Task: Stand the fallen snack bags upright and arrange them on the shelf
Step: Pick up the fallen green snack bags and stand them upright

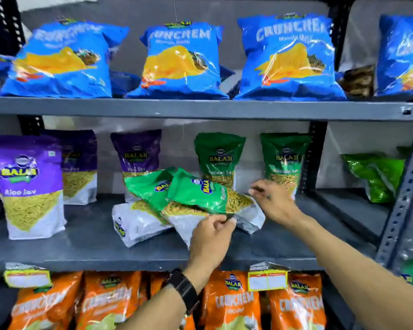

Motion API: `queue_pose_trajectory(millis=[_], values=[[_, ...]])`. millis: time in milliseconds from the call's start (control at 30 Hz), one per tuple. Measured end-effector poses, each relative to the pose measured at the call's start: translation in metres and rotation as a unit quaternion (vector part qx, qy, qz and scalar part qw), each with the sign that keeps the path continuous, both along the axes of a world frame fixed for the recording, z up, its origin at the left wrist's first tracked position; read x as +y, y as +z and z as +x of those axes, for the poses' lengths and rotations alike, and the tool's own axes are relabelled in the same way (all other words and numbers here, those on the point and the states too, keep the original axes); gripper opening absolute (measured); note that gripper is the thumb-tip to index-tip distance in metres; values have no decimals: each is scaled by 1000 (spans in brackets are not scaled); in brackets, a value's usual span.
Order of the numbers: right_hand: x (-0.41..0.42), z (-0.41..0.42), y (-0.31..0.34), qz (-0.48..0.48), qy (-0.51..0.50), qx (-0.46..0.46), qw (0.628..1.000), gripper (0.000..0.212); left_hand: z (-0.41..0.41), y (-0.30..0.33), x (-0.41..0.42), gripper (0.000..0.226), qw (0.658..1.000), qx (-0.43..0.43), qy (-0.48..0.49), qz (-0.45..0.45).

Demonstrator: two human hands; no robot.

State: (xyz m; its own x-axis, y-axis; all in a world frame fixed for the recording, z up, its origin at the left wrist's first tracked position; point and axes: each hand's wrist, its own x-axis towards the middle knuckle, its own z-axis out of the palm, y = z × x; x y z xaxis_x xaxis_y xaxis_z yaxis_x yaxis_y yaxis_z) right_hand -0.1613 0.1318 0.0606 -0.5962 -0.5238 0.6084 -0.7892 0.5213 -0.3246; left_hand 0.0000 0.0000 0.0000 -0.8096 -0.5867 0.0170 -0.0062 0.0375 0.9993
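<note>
right now the left hand (210, 236), a black watch (184, 290) on its wrist, pinches the lower edge of the top fallen green bag (200, 194), thumb and fingertips closed on the plastic where green meets the clear window. that bag lies tilted on the middle shelf (81, 253), its white bottom end toward the right, just under the right hand (272, 201). the right hand hovers at that end with fingers loosely curled and partly spread; i cannot tell whether it has hold of the bag or only touches it. beneath the pinched bag and off to the left of the grip lies a second fallen green bag (148, 186), overlapping it, its white end pointing down-left. behind the grip, two green bags (218, 156) stand upright against the back, one right above the left hand, the other above the right. further left of the grip stand purple bags (26, 184). above the grip sit blue bags (184, 60); below it, orange bags (234, 303).
</note>
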Motion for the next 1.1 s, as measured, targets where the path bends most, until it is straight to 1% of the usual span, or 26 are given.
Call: queue_pose_trajectory(millis=[67,100,133,200,267,300,333,367,400,433,467,533,567,600,667,733,833,933,967,1000,1100], values=[[-11,-10,-3,4,32,-128,991,21,-11,-5,5,29,991,-19,-32,128],[-18,-20,-6,-1,38,-174,984,24,-16,-8,8,22,982,-34,-46,180],[-25,-24,-5,0,29,-227,973,26,-19,-7,11,18,977,-45,-49,205],[-40,-39,-8,-2,6,-312,950,32,-27,-8,15,19,970,-44,-31,236],[-50,-49,-10,25,8,-382,924,36,-40,-5,18,23,966,-17,1,258],[-53,-59,-15,35,14,-401,915,47,-47,-3,20,26,962,-2,15,274],[-55,-65,-21,29,24,-422,906,67,-49,1,22,29,959,9,20,282],[-54,-63,-23,16,34,-428,903,84,-52,2,23,31,958,19,30,283],[-56,-67,-27,-8,45,-431,901,91,-53,1,24,33,958,24,41,284],[-54,-55,-23,-23,52,-430,901,87,-54,-1,25,32,957,29,46,284],[-51,-40,-17,-39,54,-433,899,71,-51,0,26,32,957,35,44,285],[-40,-19,-12,-81,67,-409,906,37,-40,-1,26,30,960,53,31,274],[-33,-6,-10,-111,72,-398,908,26,-35,-3,24,30,962,66,23,264],[-25,7,-9,-153,80,-394,903,22,-27,-3,21,30,966,78,17,248],[-14,39,-9,-242,86,-396,881,24,-2,1,14,32,974,106,17,202],[-5,77,-10,-304,89,-407,857,28,25,10,2,33,976,130,9,176],[-2,142,-23,-367,104,-414,826,27,65,21,-15,23,977,140,-25,159],[-6,191,-42,-423,101,-405,804,25,98,20,-29,15,977,139,-54,150],[-8,206,-47,-440,96,-397,800,24,106,14,-34,19,979,134,-60,142],[-10,217,-53,-452,88,-390,797,23,112,9,-38,27,979,131,-63,143],[-12,243,-65,-474,80,-377,792,21,123,-6,-45,44,975,140,-67,161]])
